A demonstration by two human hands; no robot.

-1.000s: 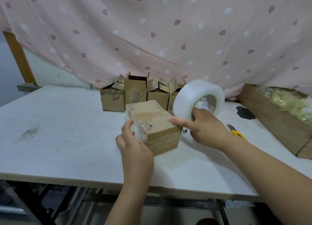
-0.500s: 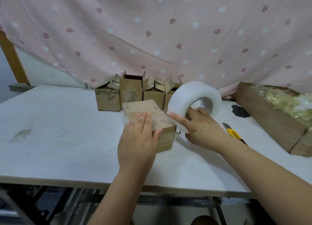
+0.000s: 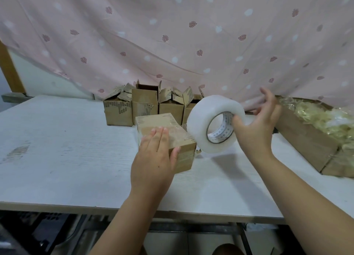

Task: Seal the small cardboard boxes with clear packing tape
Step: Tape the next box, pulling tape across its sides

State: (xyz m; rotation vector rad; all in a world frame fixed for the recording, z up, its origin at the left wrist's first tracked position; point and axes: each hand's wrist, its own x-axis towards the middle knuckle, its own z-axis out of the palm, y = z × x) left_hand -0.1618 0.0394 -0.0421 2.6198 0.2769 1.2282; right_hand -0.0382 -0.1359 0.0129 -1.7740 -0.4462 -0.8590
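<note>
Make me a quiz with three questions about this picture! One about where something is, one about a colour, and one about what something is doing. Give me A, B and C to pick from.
1. Where is the tape roll?
A. on the floor
B. in the right hand, next to the box
C. on a shelf

2. What colour is the curtain?
A. green
B. black
C. pink

3. What is the left hand doing?
A. pressing flat on the box
B. holding scissors
C. waving in the air

Answers:
1 B: the thumb hooks into the roll's hole, just right of the box.
2 C: it is pink with small leaves and pale spots.
3 A: its straight fingers lie on the box top.
</note>
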